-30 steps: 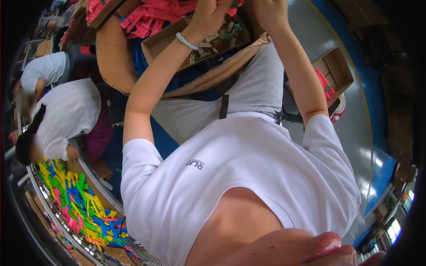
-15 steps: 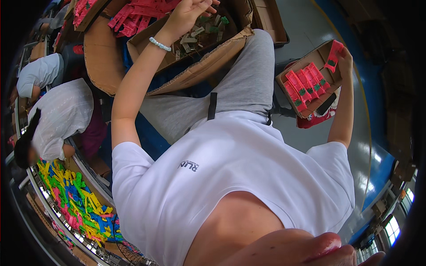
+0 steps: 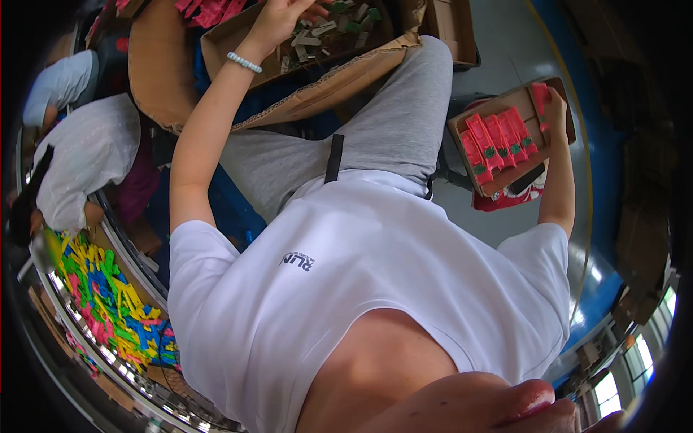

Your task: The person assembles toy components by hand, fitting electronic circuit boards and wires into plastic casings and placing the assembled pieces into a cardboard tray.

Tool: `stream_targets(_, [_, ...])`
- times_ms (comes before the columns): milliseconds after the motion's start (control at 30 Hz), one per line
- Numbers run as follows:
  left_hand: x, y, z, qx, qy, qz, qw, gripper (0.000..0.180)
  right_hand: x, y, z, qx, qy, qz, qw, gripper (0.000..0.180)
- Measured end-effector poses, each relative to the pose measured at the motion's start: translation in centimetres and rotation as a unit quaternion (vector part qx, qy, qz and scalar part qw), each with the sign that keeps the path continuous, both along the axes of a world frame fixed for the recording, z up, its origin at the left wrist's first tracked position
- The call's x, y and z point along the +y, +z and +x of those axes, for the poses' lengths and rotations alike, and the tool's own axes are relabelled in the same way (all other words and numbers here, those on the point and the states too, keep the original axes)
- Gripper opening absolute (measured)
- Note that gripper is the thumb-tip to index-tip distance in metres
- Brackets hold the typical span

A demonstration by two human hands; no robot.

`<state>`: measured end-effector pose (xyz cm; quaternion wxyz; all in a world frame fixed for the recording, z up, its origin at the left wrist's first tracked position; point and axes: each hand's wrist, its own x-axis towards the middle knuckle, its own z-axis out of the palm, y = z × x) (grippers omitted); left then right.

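At the upper right, my right hand [image 3: 556,114] closes on one end of a pink plastic part [image 3: 540,99]. The part is over the right end of a shallow cardboard tray [image 3: 462,124]. A row of several similar pink parts [image 3: 498,141] lies in the tray, with small green pieces at their near ends. My left hand [image 3: 278,23], above a bracelet [image 3: 244,62], is at the top edge over a carton [image 3: 216,52] of small green and pale pieces [image 3: 317,32]. Its visible fingers are apart; the rest of the hand is cut off by the frame.
A large torn cardboard box [image 3: 155,65] surrounds the carton, with more pink parts [image 3: 216,11] at its far side. My legs [image 3: 393,108] lie between box and tray. At left, people [image 3: 86,155] sit beside a bench heaped with coloured plastic parts [image 3: 108,296].
The pink part in my right hand has come down closer to the tray's right end. My left hand has shifted left and up, further out of the frame.
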<state>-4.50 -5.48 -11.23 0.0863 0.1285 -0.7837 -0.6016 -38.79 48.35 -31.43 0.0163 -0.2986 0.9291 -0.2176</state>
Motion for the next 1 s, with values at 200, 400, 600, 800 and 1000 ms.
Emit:
stream_targets(200, [-4.5,-0.2,-3.4,-0.021,0.041,-0.148,0.988,0.034,7.0,-2.8,0.7,-0.11,0.058,0.121,0.985,0.016])
stream_targets(400, [-17.1,-6.9,-5.1,-0.03,0.174,-0.308,0.935,0.025,3.0,-1.6,1.9,-0.134,0.013,0.09,0.987,0.016])
stream_targets(600, [-16.4,-12.0,-16.5,-0.028,0.236,-0.367,0.899,0.039,4.4,0.2,2.7,-0.162,-0.039,0.172,0.971,0.024])
stream_targets(800, [-17.6,-17.3,-24.6,-0.076,0.209,-0.259,0.94,0.058,3.3,3.5,4.7,-0.199,-0.052,0.116,0.972,0.023])
stream_targets(1000, [-13.6,-15.2,-25.6,0.084,0.334,-0.31,0.886,0.016,0.0,11.4,6.1,-0.081,-0.019,0.119,0.989,0.022])
